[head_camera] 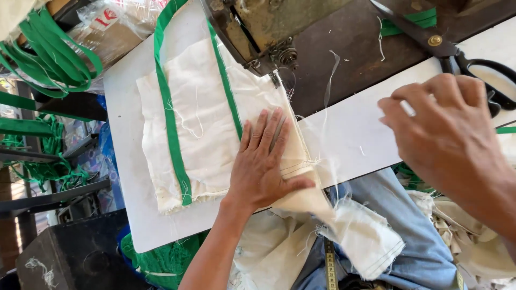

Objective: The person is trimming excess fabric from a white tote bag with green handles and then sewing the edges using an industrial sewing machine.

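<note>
On the white table (129, 161), the left hand (263, 161) lay flat, palm down, fingers spread and pointing away from the person, pressing the cream cloth (204, 123) (no grasp, just an open palm holding it down). Thumb stuck out toward the right, over the folded corner of cloth hanging off the table edge. Forearm came up from the bottom of view. Just beyond the fingertips sat the sewing machine head (263, 27), its presser foot close to the cloth edge. Left of the palm ran two green binding strips (172, 123) sewn along the cloth.

Right hand (446, 123) hovered well to the right, back of hand to the camera, fingers curled down; whether it held anything I could not tell. Just beyond its knuckles lay black-handled scissors (457, 53). Below it, jeans-clad lap (398, 215) with more cream scraps. Loose green strips (48, 59) hung far left of the pressing palm. No containers were in sight.
</note>
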